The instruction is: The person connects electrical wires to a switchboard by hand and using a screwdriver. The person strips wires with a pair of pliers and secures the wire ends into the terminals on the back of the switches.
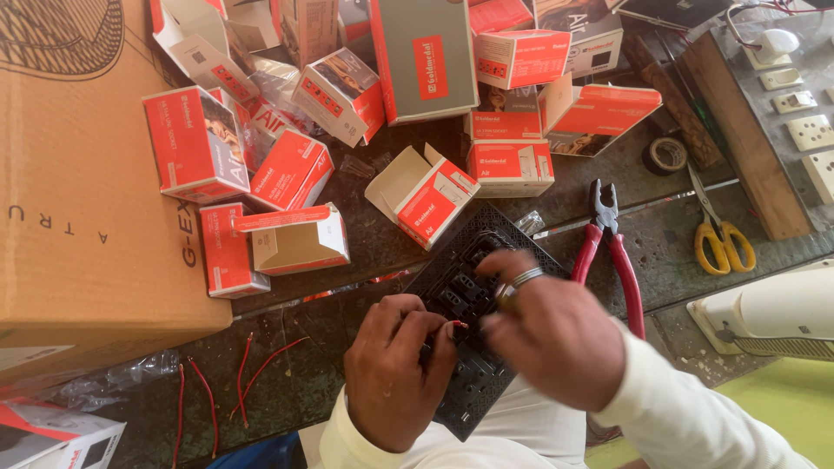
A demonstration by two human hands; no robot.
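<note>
My left hand [400, 369] and right hand [543, 334] both grip the black rectangular switch plate [465, 287] at lower centre, several modules seated, red-handled pliers [612, 252] idle.

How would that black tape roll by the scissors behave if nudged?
The tape roll lies flat on its side, so it would likely slide, not roll. It looks small and hollow, so probably light. Tipped onto its edge, it could roll toward the scissors.

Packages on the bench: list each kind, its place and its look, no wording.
Large carton: left edge, plain brown cardboard.
Small boxes: scattered across the top and middle, red and white, some with photos.
Open small box: just above the black switch plate, flaps up, pale inside.
Flat grey box: top centre, red label.
</note>
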